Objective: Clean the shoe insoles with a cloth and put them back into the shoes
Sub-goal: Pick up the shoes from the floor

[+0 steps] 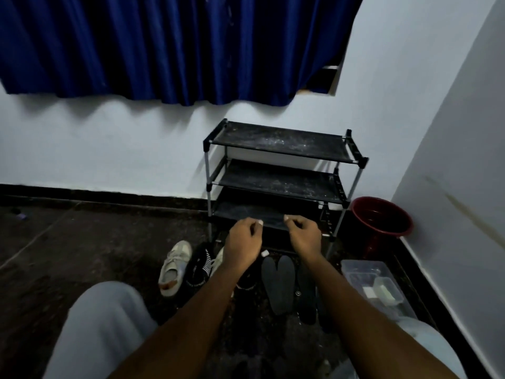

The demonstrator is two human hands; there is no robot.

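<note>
Dark speckled floor (82, 242), white-walled corner, blue curtain (177, 45) above. Black three-tier shoe rack (281, 143) against the wall, with a red bucket (382, 217) beside it. Black insoles (278, 288) lie flat on the floor before the rack. White sneaker (175, 269) and black shoe (199, 269) to one side, clear plastic box (358, 266) to the other. Left hand (241, 242) and right hand (303, 236) are raised before the lowest shelf, fingers curled. Whether the hands pinch anything cannot be told.

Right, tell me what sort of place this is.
Probably a corner of a home room: a three-tier shoe rack against the wall, a blue curtain above, a sneaker and insoles on the floor.
</note>
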